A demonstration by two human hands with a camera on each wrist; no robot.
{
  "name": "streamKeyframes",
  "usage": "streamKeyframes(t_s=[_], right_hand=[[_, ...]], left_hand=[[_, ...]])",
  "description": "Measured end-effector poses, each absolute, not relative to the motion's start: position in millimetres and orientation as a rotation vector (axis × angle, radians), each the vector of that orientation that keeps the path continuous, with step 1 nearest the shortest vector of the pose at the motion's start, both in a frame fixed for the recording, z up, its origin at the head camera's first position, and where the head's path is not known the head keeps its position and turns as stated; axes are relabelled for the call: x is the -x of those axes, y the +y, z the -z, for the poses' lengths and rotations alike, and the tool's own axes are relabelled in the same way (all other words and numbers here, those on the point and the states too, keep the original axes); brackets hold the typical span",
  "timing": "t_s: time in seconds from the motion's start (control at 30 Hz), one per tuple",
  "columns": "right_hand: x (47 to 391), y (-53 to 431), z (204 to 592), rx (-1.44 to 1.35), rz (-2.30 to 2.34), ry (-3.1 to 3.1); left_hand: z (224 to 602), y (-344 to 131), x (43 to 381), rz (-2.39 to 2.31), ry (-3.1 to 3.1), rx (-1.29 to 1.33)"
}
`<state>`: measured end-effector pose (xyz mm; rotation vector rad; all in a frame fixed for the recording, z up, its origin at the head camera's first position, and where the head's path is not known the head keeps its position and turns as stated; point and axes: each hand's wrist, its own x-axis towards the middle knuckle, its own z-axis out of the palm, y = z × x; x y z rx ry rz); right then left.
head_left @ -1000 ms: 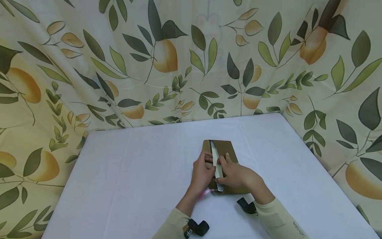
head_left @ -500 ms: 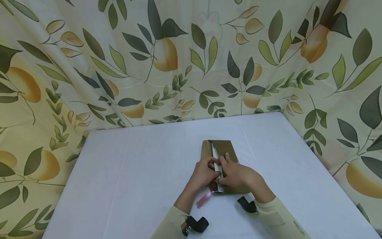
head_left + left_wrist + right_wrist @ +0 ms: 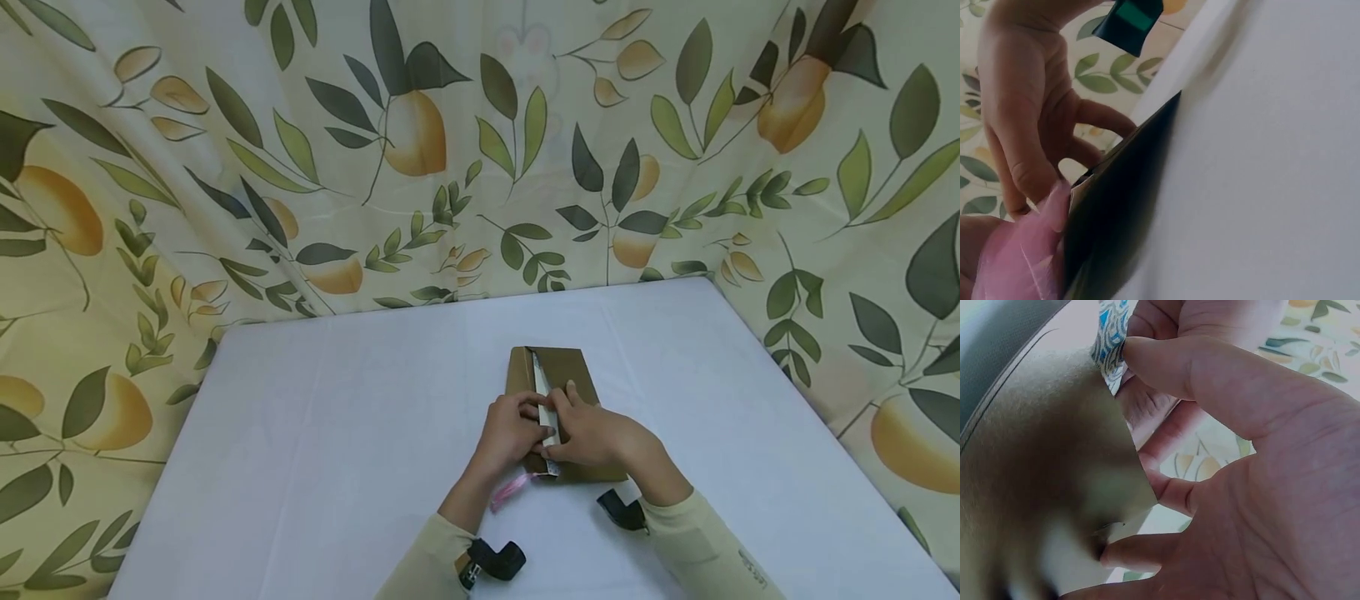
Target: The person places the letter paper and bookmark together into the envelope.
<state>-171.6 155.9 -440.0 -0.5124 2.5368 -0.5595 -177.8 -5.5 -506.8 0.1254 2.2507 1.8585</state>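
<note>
A brown book-like object (image 3: 566, 365) with a folded left panel lies on the table. Along its fold stands a narrow pale bookmark (image 3: 542, 379), whose pink tassel (image 3: 510, 492) hangs out at the near end. My left hand (image 3: 510, 433) pinches the bookmark from the left, its fingers bent. Facing it, my right hand (image 3: 596, 433) holds the bookmark from the other side. A blue-and-white patterned part of the bookmark (image 3: 1110, 340) shows by the right thumb in the right wrist view. In the left wrist view the tassel (image 3: 1022, 262) partly hides the fingertips.
A white cloth covers the table (image 3: 360, 433). Behind and beside it hangs a curtain (image 3: 420, 208) printed with leaves and fruit. Black wrist mounts (image 3: 498, 560) stick out from both pale sleeves.
My left hand has shifted slightly right, and its fingers have come over the bookmark towards the right hand. The tassel now shows more fully. My right hand stays nearly still.
</note>
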Motion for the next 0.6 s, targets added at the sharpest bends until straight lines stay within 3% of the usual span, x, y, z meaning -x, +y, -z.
streamKeyframes(t_s=[0.6], right_hand=[[173.5, 155.8, 442.0, 0.493, 0.554, 2.530]], left_hand=[[512.3, 3.9, 175.9, -1.783, 2.435, -0.193]])
